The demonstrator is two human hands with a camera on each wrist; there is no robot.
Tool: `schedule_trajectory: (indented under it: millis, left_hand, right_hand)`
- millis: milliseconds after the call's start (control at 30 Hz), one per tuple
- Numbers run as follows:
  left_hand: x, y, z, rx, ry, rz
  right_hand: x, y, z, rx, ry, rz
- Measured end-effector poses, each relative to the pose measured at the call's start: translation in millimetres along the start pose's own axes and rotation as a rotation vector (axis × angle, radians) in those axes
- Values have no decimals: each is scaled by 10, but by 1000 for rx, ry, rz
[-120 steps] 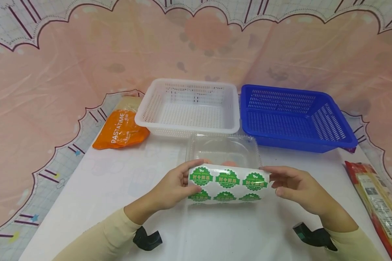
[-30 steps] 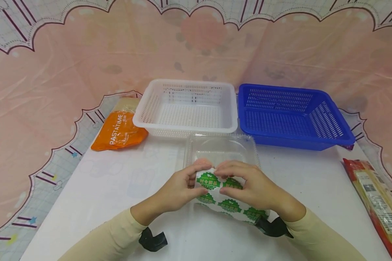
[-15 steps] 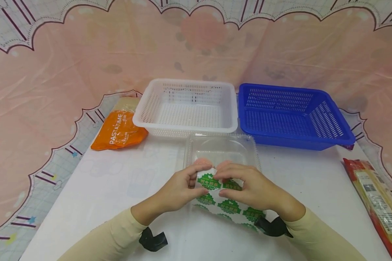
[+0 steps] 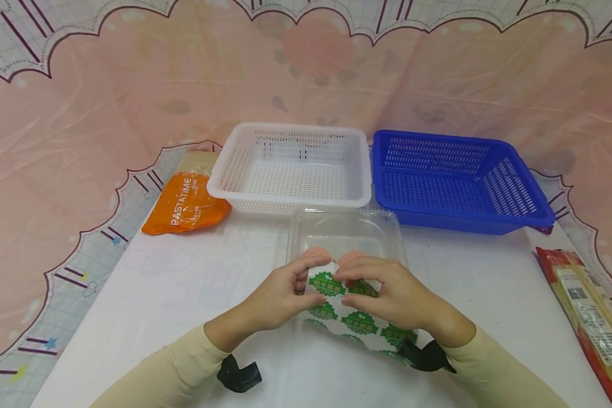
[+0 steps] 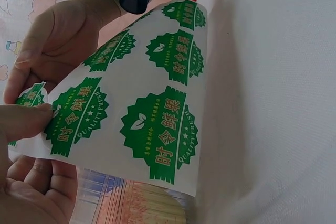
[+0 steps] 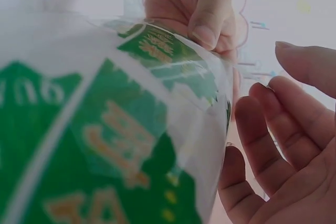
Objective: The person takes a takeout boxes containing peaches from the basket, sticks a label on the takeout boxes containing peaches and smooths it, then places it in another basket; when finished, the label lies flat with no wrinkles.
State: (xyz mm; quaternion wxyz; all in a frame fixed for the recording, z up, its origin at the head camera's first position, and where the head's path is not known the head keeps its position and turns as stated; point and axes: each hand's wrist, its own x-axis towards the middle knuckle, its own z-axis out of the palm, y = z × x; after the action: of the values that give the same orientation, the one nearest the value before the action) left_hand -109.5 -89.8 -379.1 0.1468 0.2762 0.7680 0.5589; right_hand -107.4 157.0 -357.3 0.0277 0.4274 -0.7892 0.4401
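Note:
In the head view my left hand [image 4: 272, 297] pinches the left end of a curved white sticker sheet [image 4: 359, 322] printed with green fruit labels. Its thumb [image 5: 29, 118] lies on the printed face, the other fingers behind. My right hand [image 4: 405, 294] reaches across the sheet, its fingertips at the upper left labels. In the right wrist view, thumb and fingers [image 6: 262, 145] of that hand stand apart with nothing seen between them. One label [image 5: 31, 95] at the sheet's edge lies close to its fingertip. Behind the hands sits a clear plastic box [image 4: 352, 229] with pinkish round things inside, partly hidden.
A white basket [image 4: 290, 205] and a blue basket [image 4: 459, 222] stand side by side at the back. An orange pasta bag [image 4: 188, 204] leans at the left. Along the right edge lies a red-and-clear noodle packet [image 4: 586, 311]. Black wrist cameras [image 4: 238, 374] sit below both wrists.
Since four seconds ago my right hand has left the sheet's right end and moved left over its labels; the sheet now slopes down to the right. Over the last second hardly anything moves.

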Motion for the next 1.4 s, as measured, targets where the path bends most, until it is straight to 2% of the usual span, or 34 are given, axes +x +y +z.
schedule_trajectory:
  millis: [333,600,833,1100,1400]
  left_hand:
    - [6,5,5,-1,15,-5]
    - [10,-3,8,2,23,-15]
    - [10,-7,12,-6,25,-32]
    - [-2,-62,38,-149,-18,-44]
    - [-33,-46,15,-143,-22,-10]
  right_hand:
    - [1,-14,2,25,15,10]
    - [6,-28,27,43,29,-48]
    - [5,-39,47,66,24,-56]
    - [4,-70,28,92,59,-98]
    - [-11,-59,-54,118,68,-45]
